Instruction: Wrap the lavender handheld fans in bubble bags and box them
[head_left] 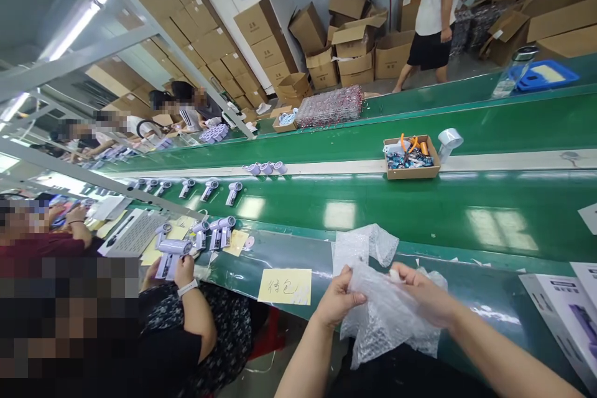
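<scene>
A crumpled sheet of clear bubble wrap [380,308] hangs between my two hands at the near edge of the bench. My left hand [340,300] pinches its left side, thumb pressed against the fingers. On the other side, my right hand [424,291] is closed on the wrap, its fingertips partly covered by the plastic. More bubble wrap [349,247] lies flat on the bench just beyond my hands. To the left of my left hand is a yellow paper sign [284,286] with handwriting.
A green conveyor belt [466,199] runs across, carrying several lilac handheld devices [234,193]. Beyond stands a small carton of parts [413,165] beside a tape roll [450,138]. Printed boxes [553,308] stand at right. A co-worker's hand [185,270] holds a lilac device [173,249] at left.
</scene>
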Demonstrator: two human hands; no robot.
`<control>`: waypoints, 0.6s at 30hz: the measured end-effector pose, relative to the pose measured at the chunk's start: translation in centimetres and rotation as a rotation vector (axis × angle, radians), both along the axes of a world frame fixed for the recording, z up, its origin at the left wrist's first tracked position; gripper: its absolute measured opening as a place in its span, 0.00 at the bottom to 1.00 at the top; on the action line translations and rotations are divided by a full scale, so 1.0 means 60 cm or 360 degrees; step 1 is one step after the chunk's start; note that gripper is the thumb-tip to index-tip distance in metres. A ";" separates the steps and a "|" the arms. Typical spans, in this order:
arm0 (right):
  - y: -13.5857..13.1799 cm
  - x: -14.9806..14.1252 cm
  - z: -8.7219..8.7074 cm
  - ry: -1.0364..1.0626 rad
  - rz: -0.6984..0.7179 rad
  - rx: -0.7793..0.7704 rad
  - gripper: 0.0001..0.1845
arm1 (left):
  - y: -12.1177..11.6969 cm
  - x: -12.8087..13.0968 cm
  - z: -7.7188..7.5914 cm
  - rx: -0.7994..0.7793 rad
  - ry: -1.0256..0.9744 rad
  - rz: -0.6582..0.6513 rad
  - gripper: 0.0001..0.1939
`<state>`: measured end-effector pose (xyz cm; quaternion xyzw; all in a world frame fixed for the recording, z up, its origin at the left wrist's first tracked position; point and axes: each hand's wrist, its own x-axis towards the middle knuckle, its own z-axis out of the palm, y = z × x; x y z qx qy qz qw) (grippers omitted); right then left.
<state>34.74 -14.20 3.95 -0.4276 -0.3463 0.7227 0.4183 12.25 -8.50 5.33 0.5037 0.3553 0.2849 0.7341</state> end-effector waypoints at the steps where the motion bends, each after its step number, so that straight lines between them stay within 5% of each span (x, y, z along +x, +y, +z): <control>1: 0.002 -0.006 -0.009 -0.0073 0.0005 -0.0015 0.15 | -0.003 -0.007 -0.002 -0.0080 -0.0035 0.0032 0.16; 7: 0.142 0.040 -0.110 -0.1518 -0.0378 -0.0214 0.20 | -0.029 -0.055 0.012 -0.0379 -0.0184 0.0277 0.28; 10: 0.205 0.050 -0.149 -0.1699 -0.0300 -0.0197 0.16 | -0.032 -0.056 0.017 -0.0554 -0.0279 0.0284 0.34; 13: 0.228 0.054 -0.170 -0.1707 -0.0125 -0.0127 0.11 | -0.033 -0.057 0.003 -0.0731 -0.0332 0.0288 0.24; 18: 0.250 0.050 -0.179 -0.1750 -0.0059 -0.0126 0.19 | -0.038 -0.057 -0.022 -0.0831 -0.0455 0.0351 0.21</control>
